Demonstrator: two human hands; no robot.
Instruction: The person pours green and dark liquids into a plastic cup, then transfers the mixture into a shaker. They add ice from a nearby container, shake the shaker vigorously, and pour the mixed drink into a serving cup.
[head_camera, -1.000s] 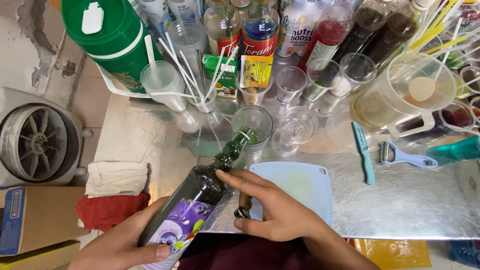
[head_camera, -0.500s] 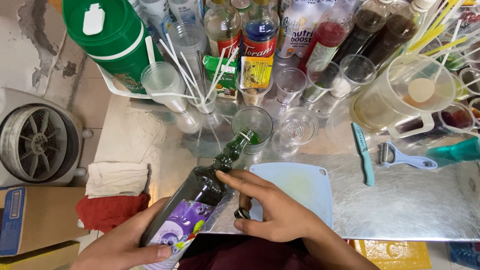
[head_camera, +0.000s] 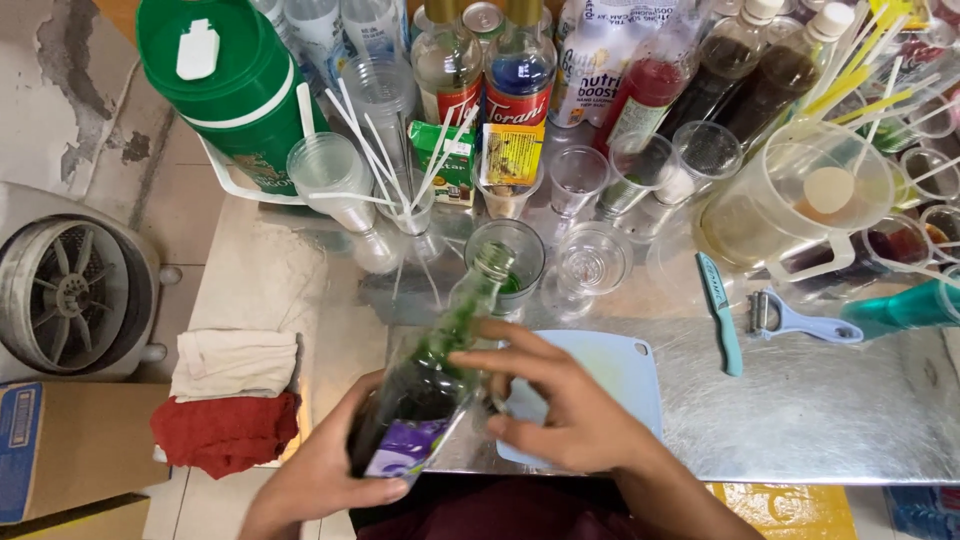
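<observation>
My left hand (head_camera: 330, 470) grips the tilted dark syrup bottle (head_camera: 425, 385), neck over a plastic cup (head_camera: 507, 262); my right hand (head_camera: 560, 410) steadies it, fingers seemingly half-curled.

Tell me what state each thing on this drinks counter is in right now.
Dark bottle: uncapped, tilted, neck over the glass, gripped by left hand, steadied by right hand.
Glass: upright, some green liquid inside.
Empty glass: upright.
Pitcher: upright, open, a little pale liquid.
Green jug: lid shut.
Knife: lying flat.
Peeler: lying flat.
</observation>
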